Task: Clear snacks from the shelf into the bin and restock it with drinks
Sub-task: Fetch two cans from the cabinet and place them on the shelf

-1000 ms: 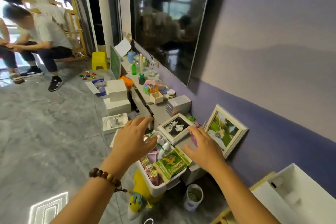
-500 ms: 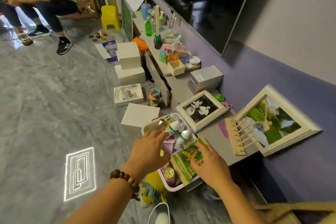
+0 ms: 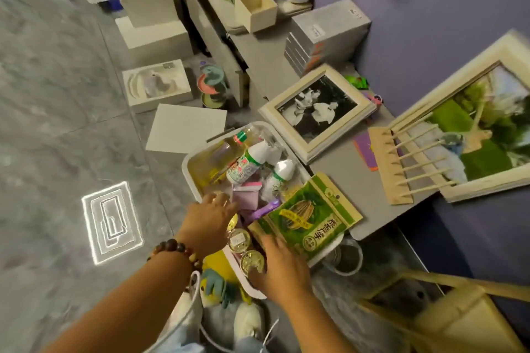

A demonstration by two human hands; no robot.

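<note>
A white bin (image 3: 189,175) stands at the front edge of the low grey shelf (image 3: 344,180). It holds a bottle of yellow drink (image 3: 220,152), two white bottles (image 3: 246,165), a pink pouch (image 3: 246,198) and gold-topped cans (image 3: 239,239). A green snack bag (image 3: 307,221) lies across its right rim. My left hand (image 3: 206,223) reaches over the left rim with its fingers apart, next to the pink pouch. My right hand (image 3: 281,269) rests at the near rim, against a can and the corner of the bag; its fingers are hidden.
On the shelf lie a black-and-white framed picture (image 3: 318,112), a wooden peg rack (image 3: 401,163), a larger framed picture (image 3: 473,135) and stacked grey boxes (image 3: 327,31). White boxes (image 3: 152,34) stand on the floor. A wooden stool (image 3: 447,315) is at lower right, a plush toy (image 3: 218,284) under the bin.
The view has tilted down and closer to the bin. My left hand dropped toward the left rim. My right hand slid off the green bag to the bin's near edge.
</note>
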